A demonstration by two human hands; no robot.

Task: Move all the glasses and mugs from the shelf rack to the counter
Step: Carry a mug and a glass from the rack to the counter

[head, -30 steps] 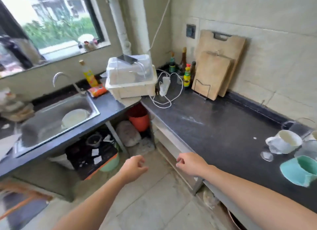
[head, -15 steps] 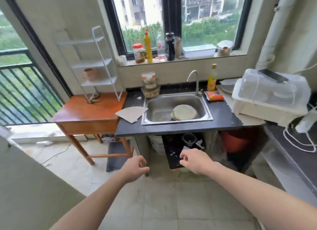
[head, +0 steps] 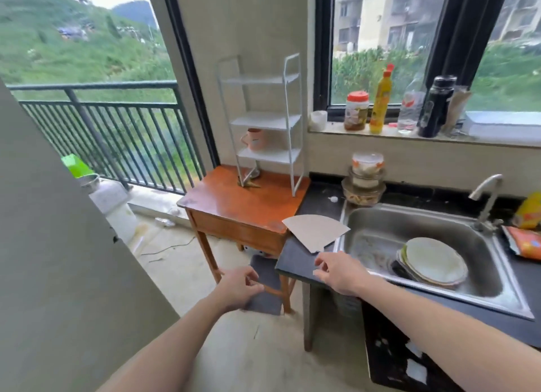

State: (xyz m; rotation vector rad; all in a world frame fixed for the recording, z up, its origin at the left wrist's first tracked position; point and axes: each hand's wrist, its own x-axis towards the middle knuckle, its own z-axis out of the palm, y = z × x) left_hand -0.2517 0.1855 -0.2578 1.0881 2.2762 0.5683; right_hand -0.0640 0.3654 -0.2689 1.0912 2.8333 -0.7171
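A white three-tier shelf rack stands on an orange wooden table by the balcony door. One pink mug sits on the rack's lowest shelf, handle to the left. The two upper shelves look bare. My left hand hangs in front of me over the floor, fingers loosely curled, holding nothing. My right hand hovers over the near corner of the dark counter, fingers relaxed and empty. Both hands are well short of the rack.
A steel sink with stacked plates is set in the counter at right. A fan-shaped piece of cardboard lies beside it. Stacked food tubs stand behind the sink; bottles and jars line the windowsill. A grey wall is at left.
My view has swung left from the counter with the mugs, past the sink, to the rack, which is now closer. Both hands stay empty in front of me.
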